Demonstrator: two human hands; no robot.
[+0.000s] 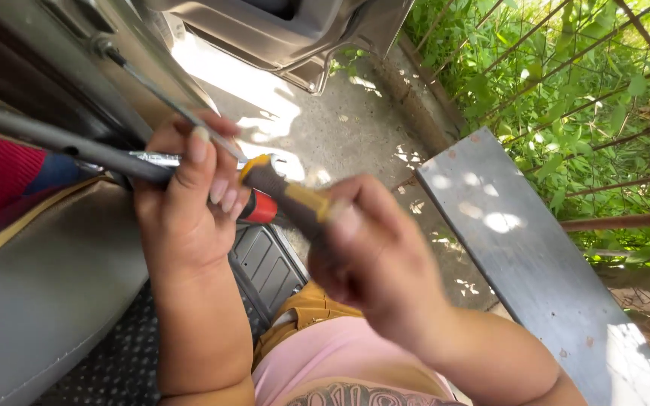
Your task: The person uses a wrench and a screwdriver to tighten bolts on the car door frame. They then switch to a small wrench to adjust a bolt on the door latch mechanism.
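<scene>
— What is being gripped up there?

— A long screwdriver (280, 192), its yellow-and-black handle closed in the right hand (374, 259), blurred. The shaft is pinched by the left hand (186, 203), fingers wrapped, near a grey lever (62, 143).

— And its tip?

— Pointed up-left at the car door panel (114, 45), above the floor mat (268, 267).

Yellow-black screwdriver (283, 192) held tilted, thin shaft up-left
</scene>
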